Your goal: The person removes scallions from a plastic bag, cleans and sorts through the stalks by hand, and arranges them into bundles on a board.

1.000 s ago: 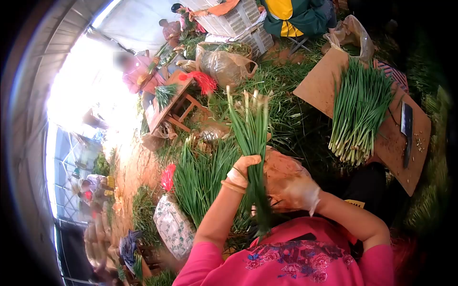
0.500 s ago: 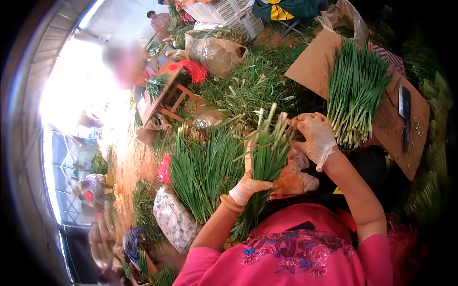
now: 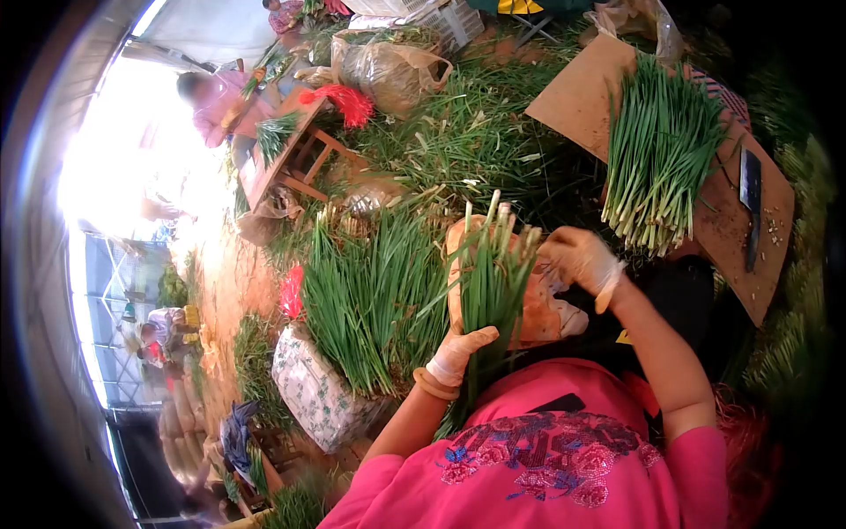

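My left hand [image 3: 462, 349], gloved, is wrapped round the leafy part of a bunch of garlic chives [image 3: 490, 286], its pale stem ends pointing up and away from me. My right hand [image 3: 577, 257], also gloved, is beside those stem ends with its fingers curled together; whatever is between the fingertips is hidden. To the left of the bunch lies a larger pile of garlic chives [image 3: 374, 295]. At the right, a thick layer of chives [image 3: 661, 150] rests on a brown board [image 3: 577, 97], stem ends towards me. A knife [image 3: 750, 207] lies on the board's right part.
Loose leaves [image 3: 476, 132] cover the ground ahead. A small wooden table [image 3: 264, 172] stands at the far left, near another person [image 3: 233, 101]. A full plastic bag [image 3: 388, 75] and white crates [image 3: 454, 22] are at the back. A flower-patterned cushion-like bundle [image 3: 317, 388] lies at lower left.
My right hand has shifted slightly down at the stem ends, its fingers more curled. My left hand keeps its hold on the bunch. The camera view has moved a little.
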The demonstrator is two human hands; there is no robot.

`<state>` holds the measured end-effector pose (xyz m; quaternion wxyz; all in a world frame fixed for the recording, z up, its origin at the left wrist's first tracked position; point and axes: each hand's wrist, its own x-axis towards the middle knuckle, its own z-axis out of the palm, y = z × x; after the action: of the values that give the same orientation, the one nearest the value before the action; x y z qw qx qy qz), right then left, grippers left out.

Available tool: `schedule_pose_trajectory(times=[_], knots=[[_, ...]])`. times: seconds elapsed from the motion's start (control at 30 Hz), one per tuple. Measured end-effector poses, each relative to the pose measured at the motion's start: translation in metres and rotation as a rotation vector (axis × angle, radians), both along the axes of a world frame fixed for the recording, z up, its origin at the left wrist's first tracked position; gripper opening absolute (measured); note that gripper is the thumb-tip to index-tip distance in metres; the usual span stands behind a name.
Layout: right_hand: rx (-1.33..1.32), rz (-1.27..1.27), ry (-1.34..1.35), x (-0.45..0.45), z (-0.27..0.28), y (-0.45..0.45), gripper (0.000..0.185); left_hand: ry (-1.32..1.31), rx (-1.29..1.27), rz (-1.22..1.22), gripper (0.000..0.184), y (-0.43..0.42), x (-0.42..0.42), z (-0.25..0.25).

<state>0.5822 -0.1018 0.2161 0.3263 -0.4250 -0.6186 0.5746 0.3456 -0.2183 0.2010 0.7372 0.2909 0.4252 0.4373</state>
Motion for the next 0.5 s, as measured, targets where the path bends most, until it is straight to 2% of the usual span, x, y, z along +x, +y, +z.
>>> schedule_pose_trajectory(times=[0.03, 0.2, 0.3, 0.37, 0.4, 0.43, 0.5], knots=[[-0.338, -0.081, 0.186, -0.015, -0.003, -0.009, 0.025, -0.016, 0.007, 0.01, 0.048, 0.0, 0.003, -0.002], [-0.443, -0.119, 0.463, -0.021, -0.013, -0.013, 0.024, -0.244, -0.167, 0.029, 0.051, -0.005, 0.006, -0.01], [-0.119, -0.423, 0.535, -0.007, -0.042, -0.001, 0.024, -0.266, -0.181, 0.02, 0.053, -0.005, 0.002, -0.014], [-0.275, -0.642, 0.83, 0.01, -0.004, 0.01, 0.027, -0.289, -0.213, 0.056, 0.05, -0.004, 0.0, -0.014], [-0.294, -0.689, 0.887, 0.018, 0.002, 0.014, 0.028, -0.305, -0.241, 0.081, 0.049, -0.004, 0.0, -0.014], [-0.255, -0.671, 0.781, 0.021, 0.008, 0.011, 0.03, -0.221, -0.156, 0.105, 0.049, -0.004, -0.001, -0.022], [-0.198, -0.374, 0.52, 0.009, 0.024, -0.002, 0.025, -0.046, 0.036, 0.124, 0.053, -0.002, 0.003, -0.032]])
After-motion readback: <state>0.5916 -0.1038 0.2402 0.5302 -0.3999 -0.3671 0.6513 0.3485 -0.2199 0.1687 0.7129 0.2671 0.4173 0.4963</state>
